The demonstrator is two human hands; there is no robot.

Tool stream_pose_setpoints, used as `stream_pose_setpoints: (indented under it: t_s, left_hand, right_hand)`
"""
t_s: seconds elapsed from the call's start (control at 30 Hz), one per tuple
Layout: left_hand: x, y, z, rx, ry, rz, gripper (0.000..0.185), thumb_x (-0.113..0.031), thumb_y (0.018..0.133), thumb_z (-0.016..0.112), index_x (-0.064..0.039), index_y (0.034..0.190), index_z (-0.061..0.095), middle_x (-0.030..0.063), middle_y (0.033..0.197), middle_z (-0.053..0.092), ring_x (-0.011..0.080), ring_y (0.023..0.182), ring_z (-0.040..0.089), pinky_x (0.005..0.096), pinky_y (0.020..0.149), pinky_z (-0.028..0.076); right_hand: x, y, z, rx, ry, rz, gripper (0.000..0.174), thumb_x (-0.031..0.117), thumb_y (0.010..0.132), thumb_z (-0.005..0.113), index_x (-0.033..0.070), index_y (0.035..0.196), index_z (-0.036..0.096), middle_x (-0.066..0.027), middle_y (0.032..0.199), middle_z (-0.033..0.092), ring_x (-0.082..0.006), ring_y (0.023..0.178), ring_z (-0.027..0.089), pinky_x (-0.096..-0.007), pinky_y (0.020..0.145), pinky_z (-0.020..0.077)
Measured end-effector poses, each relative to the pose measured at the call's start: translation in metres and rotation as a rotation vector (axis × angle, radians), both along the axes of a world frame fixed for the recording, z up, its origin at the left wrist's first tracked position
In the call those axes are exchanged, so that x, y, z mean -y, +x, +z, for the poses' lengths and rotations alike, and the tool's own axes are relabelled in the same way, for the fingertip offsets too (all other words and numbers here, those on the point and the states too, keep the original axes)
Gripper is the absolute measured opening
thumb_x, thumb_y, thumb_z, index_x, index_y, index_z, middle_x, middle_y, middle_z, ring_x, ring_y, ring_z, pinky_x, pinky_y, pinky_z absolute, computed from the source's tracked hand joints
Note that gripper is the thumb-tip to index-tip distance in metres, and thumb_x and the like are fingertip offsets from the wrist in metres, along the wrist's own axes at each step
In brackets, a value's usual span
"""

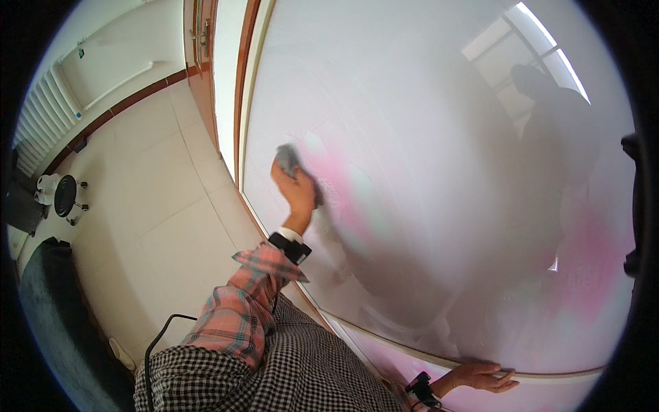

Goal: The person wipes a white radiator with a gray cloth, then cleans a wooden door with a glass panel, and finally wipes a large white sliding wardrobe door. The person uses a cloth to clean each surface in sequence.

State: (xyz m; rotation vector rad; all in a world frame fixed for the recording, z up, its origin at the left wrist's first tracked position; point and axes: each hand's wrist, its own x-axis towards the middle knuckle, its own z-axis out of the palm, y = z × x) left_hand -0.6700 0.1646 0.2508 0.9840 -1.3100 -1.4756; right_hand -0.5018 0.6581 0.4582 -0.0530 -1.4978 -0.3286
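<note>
My left hand [296,185] presses a grey cloth [287,159] against a large glossy panel [401,144]. The cloth is bunched in the hand, and part of it shows past the wrist side. Pink and pale green flower patterns [337,177] mark the panel beside this hand. Lower right, my right hand [479,377] holds nothing and rests its loosely spread fingers at the cream frame strip [561,377] along the panel's edge. A black band [290,248] circles my left wrist; another black device [422,389] is on the right wrist.
A brown door [203,77] stands beyond the panel's side frame. Across the tiled floor [154,206] are a white radiator [46,110], a wheeled black stool [65,195] and a dark blue upholstered piece [64,319]. A black cable [154,340] loops by my checked garment [309,360].
</note>
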Motion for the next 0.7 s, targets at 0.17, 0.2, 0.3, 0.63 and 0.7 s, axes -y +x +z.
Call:
stream_pose_setpoints:
  t_s: [0.17, 0.2, 0.3, 0.63, 0.7]
  left_hand:
    - [-0.023, 0.015, 0.117, -0.43, -0.708, -0.277, 0.071, 0.01, 0.073, 0.047, -0.003, 0.143, 0.049, 0.0282, 0.158, 0.032, 0.0472, 0.149, 0.029, 0.0559, 0.122, 0.02]
    - [-0.016, 0.014, 0.121, -0.477, -0.836, -0.303, 0.073, 0.011, 0.069, 0.047, -0.004, 0.141, 0.052, 0.0283, 0.159, 0.032, 0.0479, 0.15, 0.027, 0.0572, 0.122, 0.019]
    - [0.014, 0.003, 0.085, -0.513, -0.795, -0.147, 0.073, 0.013, 0.072, 0.044, -0.004, 0.143, 0.049, 0.0271, 0.157, 0.035, 0.0451, 0.148, 0.033, 0.0525, 0.121, 0.025]
    - [0.093, -0.016, -0.024, 0.134, 0.091, -0.19, 0.053, 0.002, 0.093, 0.055, 0.007, 0.144, 0.041, 0.0294, 0.146, 0.042, 0.0417, 0.134, 0.044, 0.0469, 0.111, 0.038]
    - [0.075, -0.011, 0.027, -0.218, -0.453, -0.144, 0.061, 0.007, 0.088, 0.053, 0.001, 0.147, 0.04, 0.0284, 0.152, 0.035, 0.0428, 0.143, 0.036, 0.048, 0.117, 0.031]
  right_hand:
    - [0.008, 0.001, 0.003, 0.015, -0.071, -0.01, 0.047, 0.035, 0.111, 0.041, 0.0, 0.14, 0.05, -0.0231, 0.147, 0.048, -0.0418, 0.145, 0.035, -0.057, 0.116, 0.0293]
    - [0.01, 0.001, 0.003, 0.003, -0.082, -0.018, 0.048, 0.035, 0.111, 0.04, -0.001, 0.141, 0.049, -0.0242, 0.148, 0.046, -0.042, 0.145, 0.034, -0.0572, 0.116, 0.0291]
    - [0.011, 0.001, -0.002, -0.017, -0.114, -0.033, 0.056, 0.037, 0.111, 0.036, -0.005, 0.147, 0.044, -0.0286, 0.153, 0.04, -0.042, 0.144, 0.037, -0.0545, 0.117, 0.0308]
    - [-0.009, 0.007, -0.028, -0.014, -0.233, -0.177, 0.06, 0.035, 0.112, 0.035, -0.012, 0.149, 0.036, -0.0316, 0.152, 0.04, -0.0442, 0.139, 0.044, -0.0512, 0.115, 0.0372]
    - [-0.008, 0.006, -0.028, -0.007, -0.237, -0.195, 0.061, 0.036, 0.112, 0.035, -0.012, 0.15, 0.036, -0.032, 0.152, 0.04, -0.0442, 0.139, 0.044, -0.051, 0.115, 0.0377]
